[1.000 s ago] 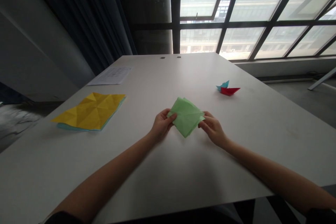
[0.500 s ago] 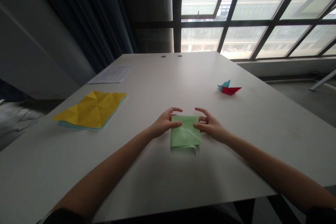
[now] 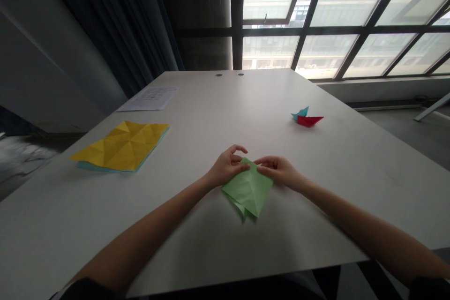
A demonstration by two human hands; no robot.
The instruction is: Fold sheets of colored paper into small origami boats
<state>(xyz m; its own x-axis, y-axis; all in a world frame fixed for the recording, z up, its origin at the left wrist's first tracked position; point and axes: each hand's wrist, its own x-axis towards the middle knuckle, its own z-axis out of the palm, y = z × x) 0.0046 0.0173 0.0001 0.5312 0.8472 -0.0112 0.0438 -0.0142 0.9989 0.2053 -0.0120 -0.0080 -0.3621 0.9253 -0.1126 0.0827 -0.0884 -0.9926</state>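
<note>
A folded sheet of light green paper (image 3: 250,188) is held between my two hands just above the white table. It is turned with one corner up and layered, loose corners pointing toward me. My left hand (image 3: 228,167) pinches its upper left edge, thumb on top and index finger curled above the corner. On the upper right edge, my right hand (image 3: 279,170) grips with thumb over the paper and fingers behind it. The fingers behind the sheet are partly hidden.
On the left lies creased yellow paper (image 3: 128,145) over light blue paper (image 3: 105,168). Behind it is a printed white sheet (image 3: 149,98). A red paper boat (image 3: 310,121) and a blue one (image 3: 301,113) stand to the right on the white table (image 3: 211,117).
The green paper has turned from lying square to standing corner-up, its lower loose flaps spreading. My right hand has shifted slightly left, its raised index finger now closed on the paper.
</note>
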